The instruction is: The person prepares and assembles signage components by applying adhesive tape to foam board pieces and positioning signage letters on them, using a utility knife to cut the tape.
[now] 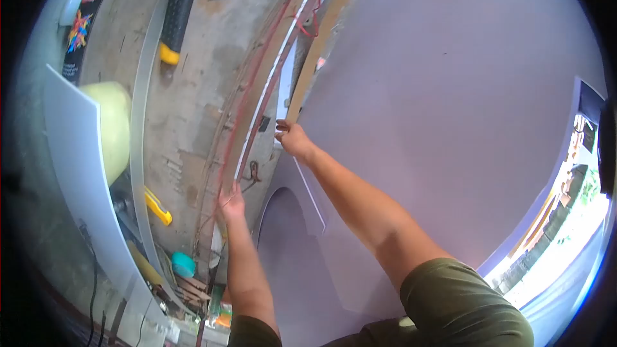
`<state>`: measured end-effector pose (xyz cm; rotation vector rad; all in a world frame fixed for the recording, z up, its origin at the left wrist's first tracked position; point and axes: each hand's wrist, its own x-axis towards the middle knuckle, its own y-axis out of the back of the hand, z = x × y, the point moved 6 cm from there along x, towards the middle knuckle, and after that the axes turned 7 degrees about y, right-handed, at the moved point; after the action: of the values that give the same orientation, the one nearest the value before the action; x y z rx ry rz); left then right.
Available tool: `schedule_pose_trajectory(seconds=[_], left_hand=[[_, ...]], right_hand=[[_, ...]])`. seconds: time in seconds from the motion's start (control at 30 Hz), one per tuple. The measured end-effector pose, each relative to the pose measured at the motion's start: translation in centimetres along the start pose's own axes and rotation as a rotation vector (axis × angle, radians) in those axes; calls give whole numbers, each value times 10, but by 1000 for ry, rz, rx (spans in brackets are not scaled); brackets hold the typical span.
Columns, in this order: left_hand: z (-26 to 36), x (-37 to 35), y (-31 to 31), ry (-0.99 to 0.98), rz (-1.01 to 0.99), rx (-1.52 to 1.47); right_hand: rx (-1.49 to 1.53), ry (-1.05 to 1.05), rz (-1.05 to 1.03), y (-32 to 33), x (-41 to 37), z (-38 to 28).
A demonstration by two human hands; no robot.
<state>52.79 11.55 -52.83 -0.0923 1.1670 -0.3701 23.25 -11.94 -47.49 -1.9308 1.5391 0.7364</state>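
Note:
My left hand [232, 204] is closed at the near end of a long, thin white strip [265, 93], its fingertips right at the strip's tip. The strip runs lengthwise along a narrow brown board [254, 103]. Further up and to the right, my right hand [295, 140] has its fingers partly apart. It is at the lower end of a tan wooden strip [307, 77] and overlaps a flat white piece [286, 83] beside it. Thin red wire [313, 26] loops near the white strip's far end.
On the worn grey surface lie a tool with a black and yellow handle [181, 9], a yellow utility knife [157, 205] and a teal round item [183, 264]. A white panel [77, 135] curves along the left. A plain lilac wall [450, 103] fills the right, with a bright opening [553, 225].

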Motion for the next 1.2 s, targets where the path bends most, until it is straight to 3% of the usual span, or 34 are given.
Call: schedule_pose_trajectory(seconds=[0.13, 0.27, 0.37, 0.47, 0.57, 0.87, 1.07, 1.2], left_hand=[[-3, -5, 1, 100, 108, -89], [2, -48, -20, 216, 149, 331], [7, -90, -31, 168, 152, 951], [-1, -136, -65, -95, 93, 1209], [-22, -159, -71, -33, 84, 1211], [-77, -217, -109, 61, -189, 1162], [-90, -388, -195, 14, -567, 1339], [-98, -491, -231, -95, -906, 1384]], right_hand=[[12, -3, 31, 28, -2, -16], [35, -11, 68, 43, 0, -23], [16, 12, 130, 57, -7, -56], [-46, 75, 200, 76, -11, -83], [-139, 101, 226, 90, -16, -100], [-366, 96, 267, 113, -47, -126], [-768, 256, 315, 133, -67, -169], [-878, 225, 154, 143, -112, -229]])
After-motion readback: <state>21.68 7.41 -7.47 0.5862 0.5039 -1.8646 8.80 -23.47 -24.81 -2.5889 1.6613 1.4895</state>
